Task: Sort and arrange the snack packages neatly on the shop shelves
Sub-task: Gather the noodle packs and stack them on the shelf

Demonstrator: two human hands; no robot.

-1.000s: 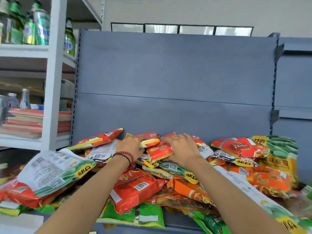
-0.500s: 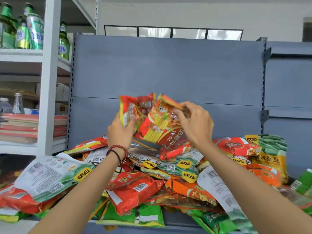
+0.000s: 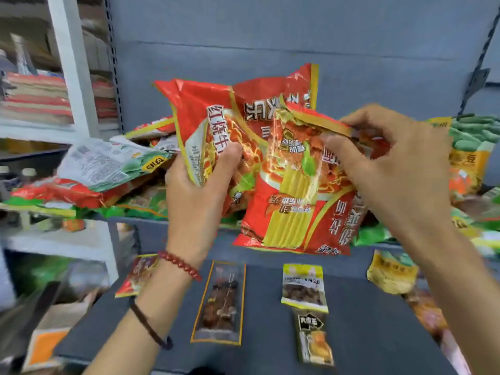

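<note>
Grey shop shelving, frame blurry. The upper shelf carries a messy pile of packets. The lower shelf has a few small packets lying flat in a row, so I read that as the sorted zone. My left hand grips a bunch of red noodle packets by one side, thumb across the front. My right hand pinches the front packet's top edge, probably to square up matching packs before placing. The bunch is in the air, in front of the pile.

Grey back panel is filling the rear; white rack is standing left, blurred; grey shelf board is running below.
</note>
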